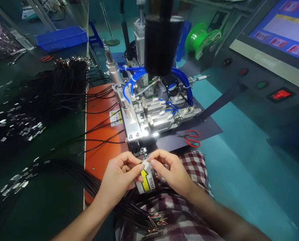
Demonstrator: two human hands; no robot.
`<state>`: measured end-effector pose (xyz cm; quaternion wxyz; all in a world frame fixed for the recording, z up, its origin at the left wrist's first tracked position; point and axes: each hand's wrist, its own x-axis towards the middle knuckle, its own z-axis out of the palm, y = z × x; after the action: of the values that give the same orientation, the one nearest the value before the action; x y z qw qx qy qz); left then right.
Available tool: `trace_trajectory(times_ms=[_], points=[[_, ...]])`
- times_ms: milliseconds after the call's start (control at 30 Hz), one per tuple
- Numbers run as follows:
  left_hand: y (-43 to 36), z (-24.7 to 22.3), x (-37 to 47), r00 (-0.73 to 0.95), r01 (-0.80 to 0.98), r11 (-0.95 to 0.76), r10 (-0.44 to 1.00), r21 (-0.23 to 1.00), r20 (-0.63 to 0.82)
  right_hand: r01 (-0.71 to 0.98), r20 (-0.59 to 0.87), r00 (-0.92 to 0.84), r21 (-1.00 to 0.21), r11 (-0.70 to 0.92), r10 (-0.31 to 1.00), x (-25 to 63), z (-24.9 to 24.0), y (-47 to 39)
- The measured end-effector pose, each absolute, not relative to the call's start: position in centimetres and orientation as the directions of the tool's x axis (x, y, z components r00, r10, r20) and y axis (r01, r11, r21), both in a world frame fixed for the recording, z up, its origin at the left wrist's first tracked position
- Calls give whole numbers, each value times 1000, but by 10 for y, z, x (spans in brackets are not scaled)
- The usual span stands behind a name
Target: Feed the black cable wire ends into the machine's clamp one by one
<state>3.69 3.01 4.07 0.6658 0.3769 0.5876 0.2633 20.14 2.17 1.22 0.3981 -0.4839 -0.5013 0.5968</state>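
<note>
My left hand (120, 170) pinches thumb against fingers at the front of the bench machine (157, 117). A thin red wire (141, 157) shows by its fingertips. Close beside it, my right hand (171, 169) makes a similar pinch; what lies between those fingertips is too small to make out. Both pairs of fingertips nearly meet above a white label with a yellow arrow (145, 179), in front of a small black fixture (136, 146). Below my hands, a bundle of black cables (131, 207) rests on my lap, its thin coloured wire ends fanned out.
Red-handled scissors (192, 138) lie on the dark plate at right. Black cables cross the orange base (99, 117) from a large pile (69, 80) on the left table. A control panel with a screen (282, 30) stands at right; a blue tray (62, 38) sits behind.
</note>
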Motion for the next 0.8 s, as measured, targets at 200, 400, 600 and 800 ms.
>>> trace_trajectory(times_ms=[200,400,600,800], points=[[30,42,39,211,85,565,795,821,-569,66,-139,-178,-989,-129,974,195,11,22],[28,40,42,180,99,501,841,860,-510,206,-23,-121,-978,2,992,193,12,19],[25,37,41,136,208,338,919,918,-369,411,148,-79,-896,167,986,192,14,12],[24,36,37,198,121,460,857,880,-476,185,-48,-103,-982,-28,994,192,14,15]])
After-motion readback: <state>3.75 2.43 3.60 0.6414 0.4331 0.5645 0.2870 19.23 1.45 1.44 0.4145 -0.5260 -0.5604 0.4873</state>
